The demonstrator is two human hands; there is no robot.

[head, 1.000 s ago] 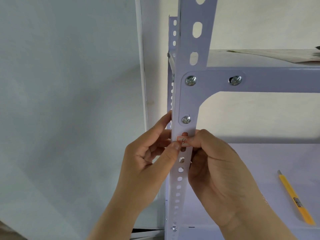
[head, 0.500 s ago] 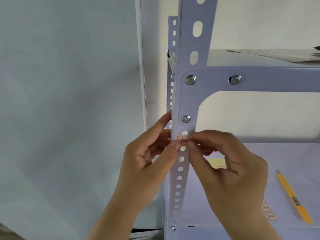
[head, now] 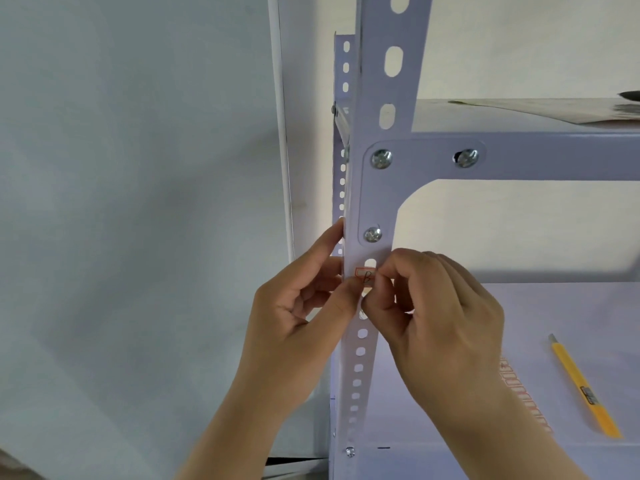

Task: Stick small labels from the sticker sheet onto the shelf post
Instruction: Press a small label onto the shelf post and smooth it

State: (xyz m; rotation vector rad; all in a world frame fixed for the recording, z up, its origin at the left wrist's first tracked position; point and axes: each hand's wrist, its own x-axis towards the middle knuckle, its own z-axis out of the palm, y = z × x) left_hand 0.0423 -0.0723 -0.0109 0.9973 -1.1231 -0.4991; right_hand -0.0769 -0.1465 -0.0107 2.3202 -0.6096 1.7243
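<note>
Label [head: 364,274] sits below the bolt [head: 372,234] on the post [head: 356,362]; my left hand [head: 304,317] and right hand [head: 436,306] press it with closed fingertips; I judge uneven pressure could crease it over a hole.

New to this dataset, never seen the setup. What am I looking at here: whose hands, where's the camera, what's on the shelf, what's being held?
No robot: a person works bare-handed, filmed by one wide camera on their head, looking forward and down. The left hand and right hand meet at a white shelf post full of holes. Their fingers press a small red-edged label onto the post, just below a screw. On the shelf behind lie a sticker sheet, partly hidden by the right wrist, and a yellow utility knife.
</note>
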